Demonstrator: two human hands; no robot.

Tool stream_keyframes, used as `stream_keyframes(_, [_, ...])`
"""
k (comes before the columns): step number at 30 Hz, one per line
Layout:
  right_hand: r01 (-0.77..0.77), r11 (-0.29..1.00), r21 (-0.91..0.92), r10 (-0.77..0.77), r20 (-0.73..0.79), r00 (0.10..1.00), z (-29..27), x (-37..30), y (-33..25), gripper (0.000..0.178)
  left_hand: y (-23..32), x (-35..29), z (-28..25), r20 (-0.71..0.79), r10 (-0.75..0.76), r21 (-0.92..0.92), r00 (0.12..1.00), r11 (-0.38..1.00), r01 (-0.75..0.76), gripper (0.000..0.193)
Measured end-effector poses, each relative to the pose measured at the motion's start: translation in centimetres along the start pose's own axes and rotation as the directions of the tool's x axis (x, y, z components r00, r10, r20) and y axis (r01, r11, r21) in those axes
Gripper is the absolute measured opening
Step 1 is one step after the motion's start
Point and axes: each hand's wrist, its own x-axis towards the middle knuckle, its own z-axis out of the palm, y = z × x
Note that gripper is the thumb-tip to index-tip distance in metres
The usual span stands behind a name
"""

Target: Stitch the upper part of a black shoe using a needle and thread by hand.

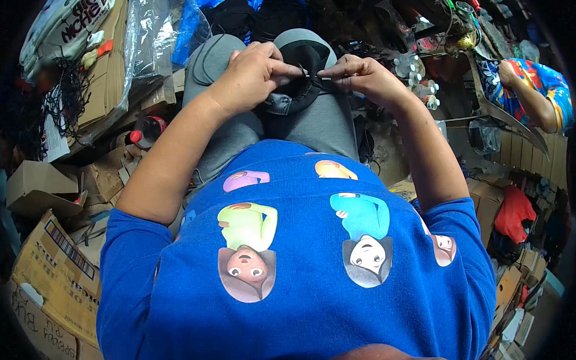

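Observation:
Across my lap lies a black piece that looks like a shoe upper (307, 98), with a curved opening and puckered stitching along its edge. My left hand (257, 73) is closed on its rim, the index finger pointing toward the middle. From the other side my right hand (365, 77) pinches close to the same rim. A thin pale sliver shows at its fingertips, too small to name. The two sets of fingertips almost meet. A thin dark cord (195, 68) loops over my left knee in grey trousers.
Cardboard boxes (42, 182) and a red-capped bottle (136, 136) are at my left. Clear plastic wrap (148, 39) covers cardboard at far left. Small white-capped bottles (414, 77) stand right of my knees. Another person's arm (531, 98) shows at far right, near a red cloth (515, 213).

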Motion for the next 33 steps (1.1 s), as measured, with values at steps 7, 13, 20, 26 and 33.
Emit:
stream_keyframes(7, [0.061, 0.985, 0.164, -0.071, 0.053, 0.996, 0.2, 0.5, 0.7, 0.028, -0.3, 1.6, -0.5, 0.178, -0.099, -0.265, 0.979, 0.953, 0.144, 0.019])
stream_keyframes(13, [-0.154, 0.944, 0.291, 0.162, -0.004, 0.987, 0.9, -0.6, -0.6, 0.031, 1.6, 0.2, -1.5, 0.081, -0.148, -0.161, 0.986, 0.974, 0.159, 0.029])
stream_keyframes(20, [-0.134, 0.910, 0.392, 0.169, -0.056, 0.984, 1.9, 0.0, -0.4, 0.030, 0.8, 0.7, 0.7, 0.303, -0.406, -0.527, 0.862, 0.682, 0.506, 0.023])
stream_keyframes(26, [-0.116, 0.943, 0.313, 0.161, -0.121, 0.979, 2.0, 1.4, -0.9, 0.017, 1.0, 1.9, 1.1, 0.365, -0.429, -0.482, 0.826, 0.672, 0.562, 0.013])
stream_keyframes(33, [-0.127, 0.921, 0.369, 0.166, -0.078, 0.983, -0.3, 0.0, 0.4, 0.016, 0.5, 0.9, -1.6, 0.248, -0.324, -0.303, 0.913, 0.870, 0.390, 0.011])
